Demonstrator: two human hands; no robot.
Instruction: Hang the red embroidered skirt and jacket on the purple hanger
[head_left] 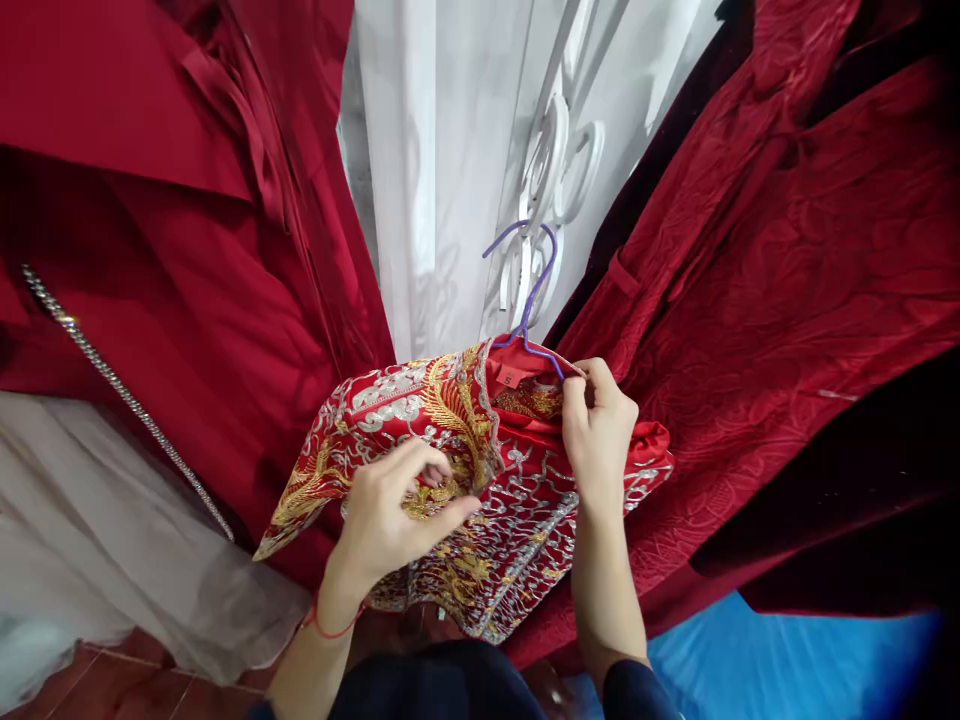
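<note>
A red garment (480, 480) with gold and silver embroidery hangs on a purple wire hanger (529, 300) in front of me. My left hand (394, 515) pinches the embroidered front of the garment between thumb and fingers. Up at the collar, my right hand (598, 430) is closed on the fabric where the hanger's arm passes, beside a small size label (510, 378). The hanger's hook rises toward a white ornate metal grille (555, 170).
Plain red garments (187, 230) hang at the left, with a silver beaded strip (112, 380) and white fabric (97, 530) below. Dark red velvet cloth (787, 280) fills the right. A blue sheet (765, 660) lies at the lower right, reddish floor tiles (112, 690) at the lower left.
</note>
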